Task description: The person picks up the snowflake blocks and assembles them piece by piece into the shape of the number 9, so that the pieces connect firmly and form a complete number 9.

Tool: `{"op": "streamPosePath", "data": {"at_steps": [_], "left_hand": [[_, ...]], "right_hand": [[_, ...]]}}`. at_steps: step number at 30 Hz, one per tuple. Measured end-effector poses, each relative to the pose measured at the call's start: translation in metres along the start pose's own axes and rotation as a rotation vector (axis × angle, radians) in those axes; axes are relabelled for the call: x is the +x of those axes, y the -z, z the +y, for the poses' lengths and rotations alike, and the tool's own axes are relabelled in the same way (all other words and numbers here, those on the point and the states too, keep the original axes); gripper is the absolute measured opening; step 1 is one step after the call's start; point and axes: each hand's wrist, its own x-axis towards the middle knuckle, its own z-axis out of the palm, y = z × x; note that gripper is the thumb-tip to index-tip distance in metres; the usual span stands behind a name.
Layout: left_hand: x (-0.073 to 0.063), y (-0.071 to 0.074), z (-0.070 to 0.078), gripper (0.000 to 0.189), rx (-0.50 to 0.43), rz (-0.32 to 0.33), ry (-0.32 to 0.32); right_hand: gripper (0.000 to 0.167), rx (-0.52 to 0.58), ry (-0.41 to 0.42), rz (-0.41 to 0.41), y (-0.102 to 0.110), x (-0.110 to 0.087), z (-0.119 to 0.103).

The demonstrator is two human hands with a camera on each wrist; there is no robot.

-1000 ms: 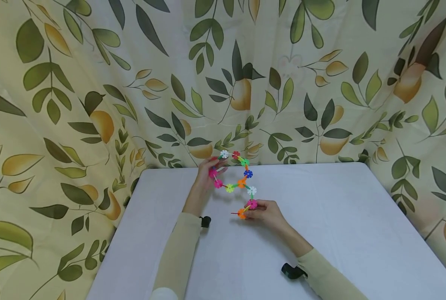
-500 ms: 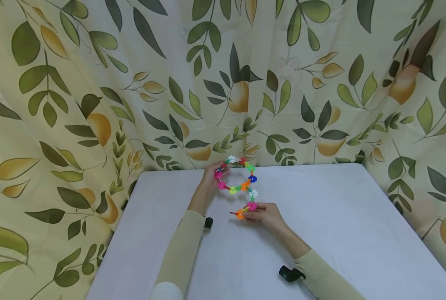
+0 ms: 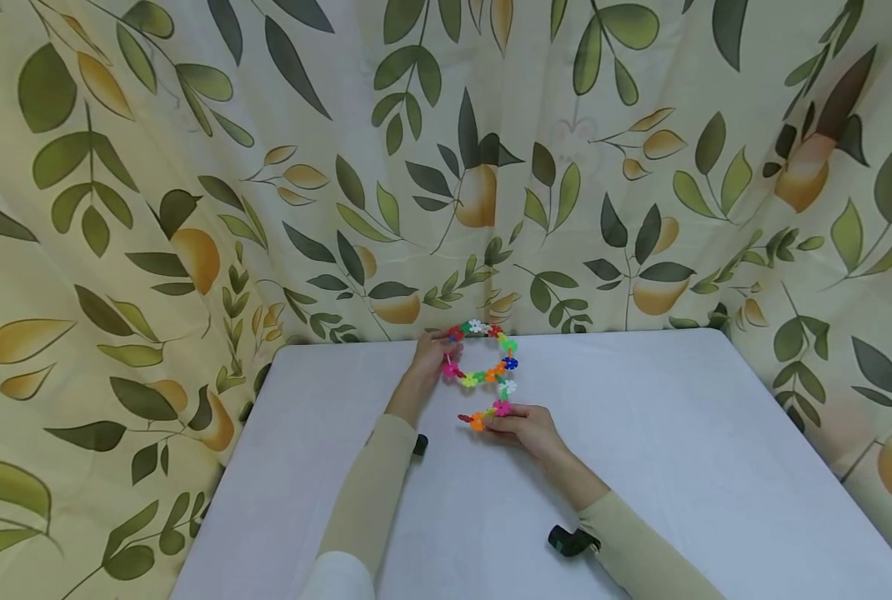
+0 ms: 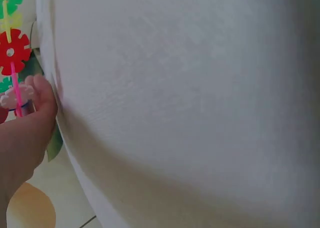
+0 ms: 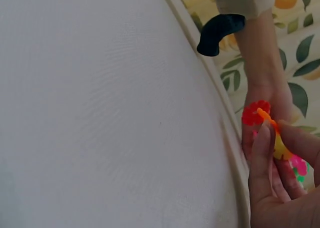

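A chain of colourful plastic snowflake discs (image 3: 469,380), slotted together, is held just over the table by both hands. Most of it bends into a ring, with a short tail hanging at the lower right. My left hand (image 3: 425,360) grips the ring's left side; in the left wrist view its fingers curl about a white disc (image 4: 19,96) below a red disc (image 4: 12,51). My right hand (image 3: 528,429) pinches the tail by a magenta disc (image 3: 501,408) and an orange disc (image 3: 478,422). In the right wrist view, thumb and finger hide part of the pinched pieces.
Under the hands lies a white-covered table (image 3: 686,450). A leaf-and-fruit patterned curtain (image 3: 626,167) hangs along its back and sides. Black wrist devices sit at both sleeves, the right one (image 3: 572,542) sticking out over the table.
My left hand has shifted a little right and down, bringing the ring nearer my right hand and tilting it so it looks flatter. The right hand keeps its pinch and has barely moved.
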Motion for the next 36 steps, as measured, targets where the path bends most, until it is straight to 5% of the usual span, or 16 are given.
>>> {"op": "streamPosePath", "data": {"at_steps": [4,18,36], "left_hand": [[0.002,0.002,-0.005,0.039,0.08,0.041,-0.028],[-0.006,-0.003,-0.001,0.034,0.609,0.136,-0.076],[-0.019,0.002,0.004,0.036,0.752,0.088,-0.056]], "right_hand": [[0.03,-0.001,-0.018,-0.005,0.002,0.003,0.001],[0.03,0.055,-0.099,0.0,0.006,0.006,-0.003],[0.029,-0.319,-0.099,-0.074,0.015,-0.005,-0.009]]}}
